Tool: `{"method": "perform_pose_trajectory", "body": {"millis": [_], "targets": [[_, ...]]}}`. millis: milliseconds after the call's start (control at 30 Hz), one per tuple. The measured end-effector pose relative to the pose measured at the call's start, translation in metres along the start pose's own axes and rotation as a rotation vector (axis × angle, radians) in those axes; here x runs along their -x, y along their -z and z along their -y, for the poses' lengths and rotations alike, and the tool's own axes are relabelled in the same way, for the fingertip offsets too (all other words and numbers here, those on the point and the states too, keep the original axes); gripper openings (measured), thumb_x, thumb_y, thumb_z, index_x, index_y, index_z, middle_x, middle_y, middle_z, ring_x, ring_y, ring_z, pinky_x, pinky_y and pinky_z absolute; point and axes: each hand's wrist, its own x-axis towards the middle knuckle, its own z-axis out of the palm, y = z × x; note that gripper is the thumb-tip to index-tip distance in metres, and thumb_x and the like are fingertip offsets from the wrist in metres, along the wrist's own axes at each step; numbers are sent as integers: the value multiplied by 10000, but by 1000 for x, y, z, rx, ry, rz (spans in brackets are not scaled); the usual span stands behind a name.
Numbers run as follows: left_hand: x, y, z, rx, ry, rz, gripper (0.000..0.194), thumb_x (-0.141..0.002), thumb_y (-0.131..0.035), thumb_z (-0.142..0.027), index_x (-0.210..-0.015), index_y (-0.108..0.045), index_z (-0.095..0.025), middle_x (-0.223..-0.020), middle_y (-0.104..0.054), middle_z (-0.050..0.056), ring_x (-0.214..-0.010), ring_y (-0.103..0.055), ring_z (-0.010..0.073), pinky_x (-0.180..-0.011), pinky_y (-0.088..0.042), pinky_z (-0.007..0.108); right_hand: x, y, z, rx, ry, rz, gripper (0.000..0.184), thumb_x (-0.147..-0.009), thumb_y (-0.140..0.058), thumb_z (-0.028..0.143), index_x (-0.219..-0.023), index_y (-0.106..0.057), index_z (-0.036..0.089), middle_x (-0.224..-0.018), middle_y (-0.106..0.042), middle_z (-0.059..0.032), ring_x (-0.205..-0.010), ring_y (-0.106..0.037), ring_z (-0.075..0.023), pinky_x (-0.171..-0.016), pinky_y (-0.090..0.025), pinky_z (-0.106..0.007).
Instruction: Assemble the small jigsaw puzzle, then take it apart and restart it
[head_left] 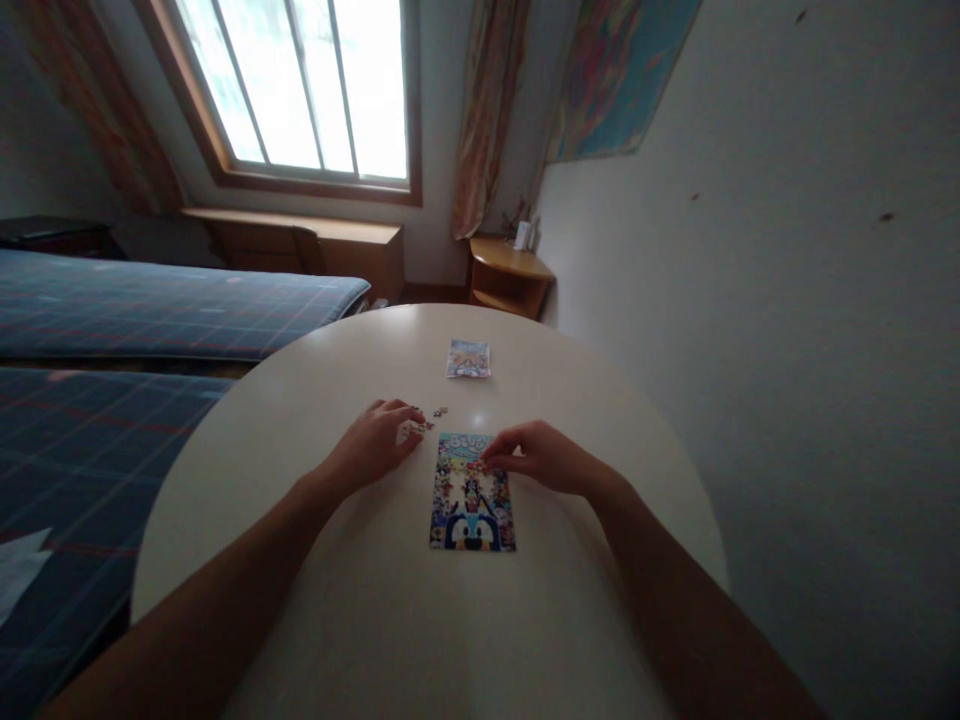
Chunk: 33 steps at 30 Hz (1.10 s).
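A colourful jigsaw puzzle [472, 533] lies flat on the round table in front of me, with cartoon characters and a large blue dog face at its near edge. Pale gaps show in its middle. My right hand [541, 456] reaches over its upper right part, thumb and fingers pinched at the surface on what looks like a small jigsaw piece, mostly hidden. Just left of the puzzle's top corner, my left hand [379, 440] rests with thumb and fingers apart around several loose jigsaw pieces [420, 427]. A few more loose pieces [440, 411] lie beyond its fingertips.
A small square printed picture sheet or packet [469, 359] lies farther back on the cream round table [360, 590]. Beds with dark plaid covers [150, 305] stand to the left. A white wall [795, 380] runs along the right, and a wooden corner shelf [511, 262] stands behind the table.
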Motion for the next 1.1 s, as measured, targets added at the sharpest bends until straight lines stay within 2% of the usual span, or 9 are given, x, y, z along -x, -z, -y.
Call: {"method": "perform_pose_trajectory", "body": {"millis": [133, 233, 333, 533, 767, 967, 1100], "targets": [[4, -7, -22, 67, -189, 7, 313, -888, -611, -355, -1169, -618, -216, -1266, -601, 89, -1195, -525, 259, -1032, -432, 441, -1, -6, 3, 21, 23, 20, 169, -860, -644, 284, -946, -766, 204, -882, -769, -34, -772, -686, -157, -737, -509, -278], [8, -13, -35, 92, -278, 91, 411, -892, -612, -371, -1273, -546, -233, -1371, -532, 92, -1312, -438, 279, -1101, -364, 483, -1, -6, 3, 53, 27, 13, 144, -833, -672, 265, -914, -764, 189, -843, -762, -35, -740, -669, -151, -718, -498, -273], [10, -18, -40, 125, -328, 153, 489, -869, -642, -365, -1326, -505, -256, -1414, -497, 94, -1347, -399, 295, -1114, -348, 501, -1, -5, 2, 68, 38, -1, 122, -800, -705, 257, -885, -753, 183, -816, -751, -25, -710, -644, -138, -691, -477, -259], [10, -19, -39, 158, -339, 224, 474, -864, -651, -342, -1315, -520, -276, -1378, -525, 76, -1303, -445, 270, -1102, -371, 472, -2, -6, 0, 105, 41, -14, 127, -807, -666, 194, -910, -737, 174, -793, -724, -21, -699, -619, -128, -674, -464, -249], [10, -18, -40, 201, -338, 237, 471, -871, -643, -325, -1322, -516, -278, -1374, -524, 74, -1295, -454, 257, -1100, -373, 464, -4, -9, -3, 71, 49, -47, 173, -824, -655, 224, -983, -703, 177, -787, -717, -21, -694, -628, -128, -661, -466, -252], [9, -12, -39, 237, -336, 245, 390, -880, -580, -220, -1267, -539, -252, -1339, -553, 78, -1277, -480, 246, -1098, -377, 457, -10, -24, 2, -33, 42, -112, 254, -836, -651, 238, -1082, -634, 177, -840, -725, -31, -724, -651, -136, -664, -476, -255], [6, -3, -32, 230, -298, 199, 240, -896, -545, -216, -1128, -598, -243, -1299, -572, 68, -1261, -496, 249, -1093, -367, 472, -15, -34, 10, -3, 39, -136, 336, -834, -640, 208, -1166, -591, 183, -873, -732, -30, -748, -661, -141, -694, -488, -261]]}}
